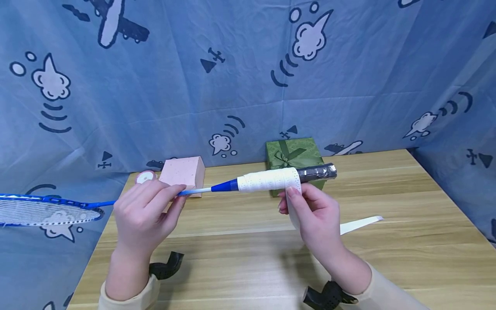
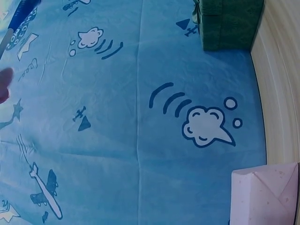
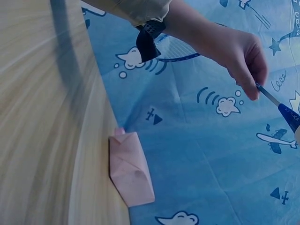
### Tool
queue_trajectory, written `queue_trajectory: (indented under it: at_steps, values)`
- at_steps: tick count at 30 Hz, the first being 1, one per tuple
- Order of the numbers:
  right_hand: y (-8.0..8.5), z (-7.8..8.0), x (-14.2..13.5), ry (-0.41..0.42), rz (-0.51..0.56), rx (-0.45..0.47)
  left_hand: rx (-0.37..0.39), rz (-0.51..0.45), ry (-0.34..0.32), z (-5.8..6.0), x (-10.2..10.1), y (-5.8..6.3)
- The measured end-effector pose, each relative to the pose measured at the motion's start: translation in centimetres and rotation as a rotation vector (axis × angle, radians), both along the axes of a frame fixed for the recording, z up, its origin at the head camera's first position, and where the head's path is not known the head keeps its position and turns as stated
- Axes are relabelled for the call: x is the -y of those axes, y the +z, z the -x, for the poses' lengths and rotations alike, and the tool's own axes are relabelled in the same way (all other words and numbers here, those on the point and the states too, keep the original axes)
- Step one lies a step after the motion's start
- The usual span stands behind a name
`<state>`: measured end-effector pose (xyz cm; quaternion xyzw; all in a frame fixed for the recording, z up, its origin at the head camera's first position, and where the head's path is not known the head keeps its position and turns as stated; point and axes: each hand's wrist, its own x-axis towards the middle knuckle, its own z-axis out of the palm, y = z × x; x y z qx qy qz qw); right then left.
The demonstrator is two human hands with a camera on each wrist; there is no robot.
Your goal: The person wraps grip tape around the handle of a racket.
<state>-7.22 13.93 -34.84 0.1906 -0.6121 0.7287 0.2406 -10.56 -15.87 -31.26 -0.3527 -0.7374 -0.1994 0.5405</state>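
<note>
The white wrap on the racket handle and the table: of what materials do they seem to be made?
White wrap: probably synthetic grip tape, matte, judging by its dotted rows like perforations and overlapping turns.
Table: wood or wood-look laminate, slightly glossy; grain streaks and a soft reflection show.

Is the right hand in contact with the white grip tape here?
Touching: in the head view, the right hand pinches the white grip tape, its thumb on the strip where it leaves the handle.
</note>
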Motion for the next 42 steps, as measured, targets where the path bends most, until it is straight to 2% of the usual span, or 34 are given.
queue_trajectory:
  at_steps: [12, 22, 31, 36, 42]
  values:
    - [0.08, -0.10, 0.05, 0.000, 0.010, 0.034, -0.002, -0.033, -0.006, 0.07, 0.09, -0.10]
    - [0.20, -0.09, -0.02, -0.018, -0.016, 0.051, -0.051, -0.067, 0.027, 0.21, -0.22, 0.07]
    - [0.20, -0.11, -0.01, -0.011, -0.003, 0.045, -0.022, -0.072, 0.051, 0.15, -0.08, -0.13]
    - [0.27, -0.10, -0.01, -0.009, 0.008, 0.061, -0.026, -0.074, 0.068, 0.24, -0.25, -0.02]
    - [0.17, -0.02, -0.02, 0.017, 0.003, 0.032, -0.034, -0.061, 0.083, 0.21, -0.29, 0.11]
